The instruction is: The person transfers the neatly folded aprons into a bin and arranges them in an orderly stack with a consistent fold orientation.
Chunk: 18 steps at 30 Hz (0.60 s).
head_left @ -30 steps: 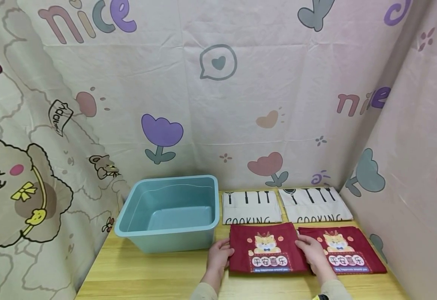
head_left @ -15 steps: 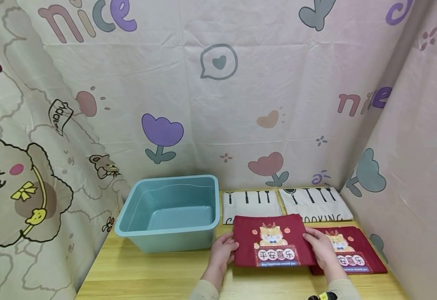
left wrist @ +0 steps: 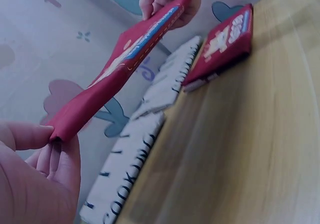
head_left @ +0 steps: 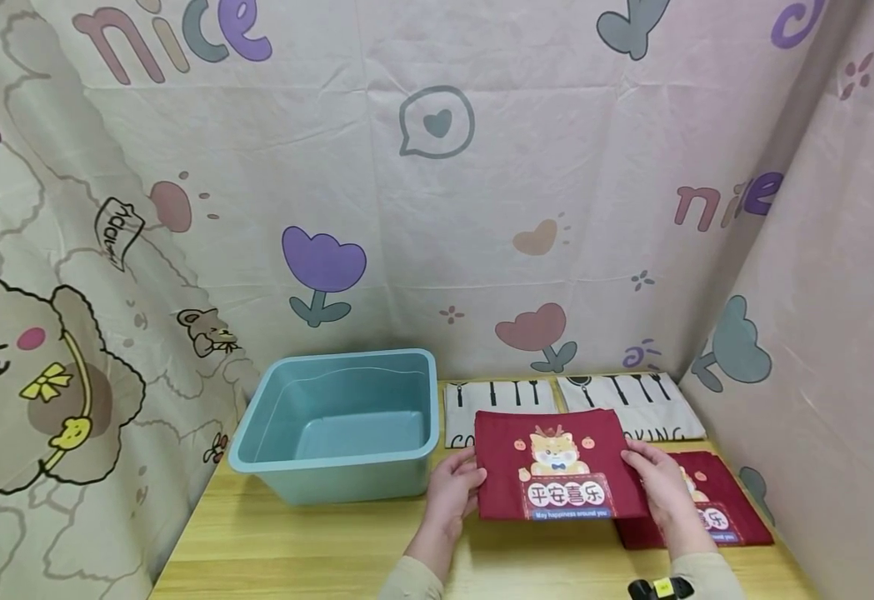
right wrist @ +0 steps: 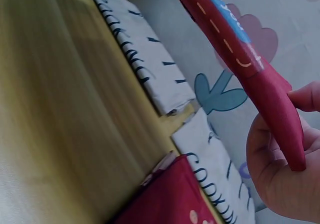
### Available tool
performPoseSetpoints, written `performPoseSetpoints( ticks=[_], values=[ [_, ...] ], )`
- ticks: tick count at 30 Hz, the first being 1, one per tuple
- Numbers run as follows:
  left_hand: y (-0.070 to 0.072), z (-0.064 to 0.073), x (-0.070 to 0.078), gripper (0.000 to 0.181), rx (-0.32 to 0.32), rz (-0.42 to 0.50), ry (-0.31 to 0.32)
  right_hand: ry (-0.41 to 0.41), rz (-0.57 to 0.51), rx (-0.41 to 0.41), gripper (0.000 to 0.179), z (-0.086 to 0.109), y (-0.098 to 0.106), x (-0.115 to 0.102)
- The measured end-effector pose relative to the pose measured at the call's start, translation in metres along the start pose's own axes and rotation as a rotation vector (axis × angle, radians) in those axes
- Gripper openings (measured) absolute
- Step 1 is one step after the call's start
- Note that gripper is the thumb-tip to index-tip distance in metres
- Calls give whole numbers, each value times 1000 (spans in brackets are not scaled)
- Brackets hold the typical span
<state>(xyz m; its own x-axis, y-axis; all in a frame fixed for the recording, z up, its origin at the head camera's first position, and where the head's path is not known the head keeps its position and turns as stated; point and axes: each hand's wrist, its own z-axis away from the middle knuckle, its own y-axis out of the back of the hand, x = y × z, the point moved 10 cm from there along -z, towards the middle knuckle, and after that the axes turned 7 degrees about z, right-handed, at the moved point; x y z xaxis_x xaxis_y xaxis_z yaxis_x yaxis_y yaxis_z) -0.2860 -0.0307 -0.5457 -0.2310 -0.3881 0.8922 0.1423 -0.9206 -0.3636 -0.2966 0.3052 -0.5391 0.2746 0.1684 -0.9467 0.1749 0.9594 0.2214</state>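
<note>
1. Head: a folded red cloth (head_left: 556, 450) is held up above the table (head_left: 317, 542).
2. Left wrist: one end is pinched by the left hand (left wrist: 35, 189).
3. Right wrist: the other is pinched by the right hand (right wrist: 280, 184).

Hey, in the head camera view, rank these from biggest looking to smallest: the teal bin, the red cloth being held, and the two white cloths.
1. Teal bin
2. Held red cloth
3. Left white cloth and right white cloth: unranked, since the red cloth hides part of each.
</note>
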Motion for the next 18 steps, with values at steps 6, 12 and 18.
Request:
performPoseSetpoints(
  ticks=[6,12,18],
  values=[
    [-10,7,22,46,-29,8,-38,-7,-34,-19,53,4,3,-9],
    [-17,13,42,46,-77,53,-70,1,-93,-31,41,7,3,-20],
    [-15,16,59,48,-79,72,-94,49,-141,-48,35,10,-2,-34]
  ],
)
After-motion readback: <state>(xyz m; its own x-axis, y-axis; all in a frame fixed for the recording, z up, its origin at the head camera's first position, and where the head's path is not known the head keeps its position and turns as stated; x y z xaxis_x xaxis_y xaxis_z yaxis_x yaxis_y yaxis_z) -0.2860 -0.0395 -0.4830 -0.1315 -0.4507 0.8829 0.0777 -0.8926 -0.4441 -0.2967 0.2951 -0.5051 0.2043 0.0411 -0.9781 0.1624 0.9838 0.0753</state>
